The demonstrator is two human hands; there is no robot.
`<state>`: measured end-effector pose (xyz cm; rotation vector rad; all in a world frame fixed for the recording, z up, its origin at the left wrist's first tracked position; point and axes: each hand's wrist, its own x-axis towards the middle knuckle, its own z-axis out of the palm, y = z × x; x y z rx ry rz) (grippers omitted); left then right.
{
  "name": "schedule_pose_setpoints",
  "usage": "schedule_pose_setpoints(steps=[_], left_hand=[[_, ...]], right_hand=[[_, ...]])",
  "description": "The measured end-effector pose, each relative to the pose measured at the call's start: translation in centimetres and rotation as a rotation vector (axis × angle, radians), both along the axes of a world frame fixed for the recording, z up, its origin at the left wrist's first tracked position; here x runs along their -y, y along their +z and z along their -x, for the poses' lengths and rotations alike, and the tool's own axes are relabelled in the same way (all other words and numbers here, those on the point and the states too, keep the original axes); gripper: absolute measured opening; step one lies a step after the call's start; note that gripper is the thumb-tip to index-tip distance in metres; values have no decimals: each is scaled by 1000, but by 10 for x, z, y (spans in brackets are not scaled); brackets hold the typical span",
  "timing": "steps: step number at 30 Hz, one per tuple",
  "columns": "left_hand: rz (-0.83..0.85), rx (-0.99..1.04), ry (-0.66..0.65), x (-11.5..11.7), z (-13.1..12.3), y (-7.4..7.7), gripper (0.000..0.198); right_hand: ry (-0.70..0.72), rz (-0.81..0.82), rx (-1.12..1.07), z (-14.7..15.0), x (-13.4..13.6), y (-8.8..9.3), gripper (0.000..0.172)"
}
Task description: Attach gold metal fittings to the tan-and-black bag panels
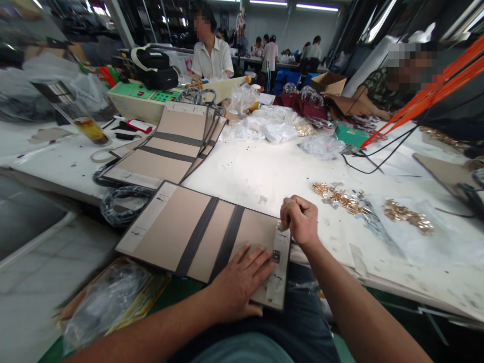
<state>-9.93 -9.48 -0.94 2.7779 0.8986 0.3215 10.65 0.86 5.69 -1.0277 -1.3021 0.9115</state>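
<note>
Panel [214,232], tan, dark-edged, lies at the near edge of the white table [242,169], partly over the person's lap. Long axis runs left to right, slanting down toward the right; its two dark bands [198,234] cross the short way.

Left hand [242,277]: open, fingers spread, palm down on the panel's right part, gripping nothing. Right hand [300,218]: fingers curled closed at the panel's far right corner; cannot tell whether something small is pinched there.

Counts: one panel under the hands; two pale end strips, left [145,217] and right [273,287]; one small dark metal plate [277,256] on the right strip, by the left fingertips. Behind, a fanned stack [166,147] of similar panels, at least three. Two heaps of gold-coloured hardware to the right, one nearer [342,197], one farther right [408,216].

Writing: small dark marks on the strips, illegible at this size.
</note>
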Motion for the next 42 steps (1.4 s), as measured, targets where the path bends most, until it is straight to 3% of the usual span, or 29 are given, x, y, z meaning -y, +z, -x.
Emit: schedule_pose_setpoints(steps=[3,10,19,26,30,36,42], left_hand=[[0,-58,30,2,-3,-3,101],[27,-65,27,-15,-11,16,100],[90,-129,10,-20,-15,24,101],[108,-152,-50,-24,-16,24,104],[106,-152,-84,-29,-17,24,104],[93,-135,-64,-28,-18,30,100],[60,-100,-31,-20,-16,25,101]], right_hand=[[-10,7,-48,-3,10,1,48],[13,44,-429,-17,38,-10,44],[-78,149,-709,-31,35,-20,42],[-112,199,-799,-39,30,-27,41],[-118,145,-737,-29,33,-26,41],[-43,37,-332,-2,41,-22,44],[-2,12,-139,-3,45,-5,50]])
